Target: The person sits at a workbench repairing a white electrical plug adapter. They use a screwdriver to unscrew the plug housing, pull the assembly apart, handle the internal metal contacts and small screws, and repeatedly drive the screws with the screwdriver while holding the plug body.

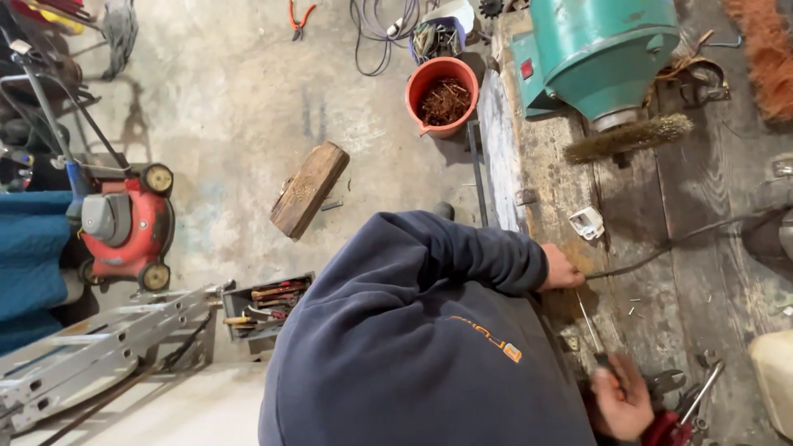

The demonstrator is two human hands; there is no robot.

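On worn workbench (710, 206): hands, left (563, 268) on cable (661, 248); right (621, 400) gripping screwdriver (593, 330)

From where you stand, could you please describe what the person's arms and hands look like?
Both hands are bare, with no gloves. The upper hand comes out of a long dark navy sleeve with a ribbed cuff at the wrist. It belongs to a loose sweatshirt with a small orange mark on the fabric. The lower hand shows beside the sweatshirt's edge; its sleeve is hidden.
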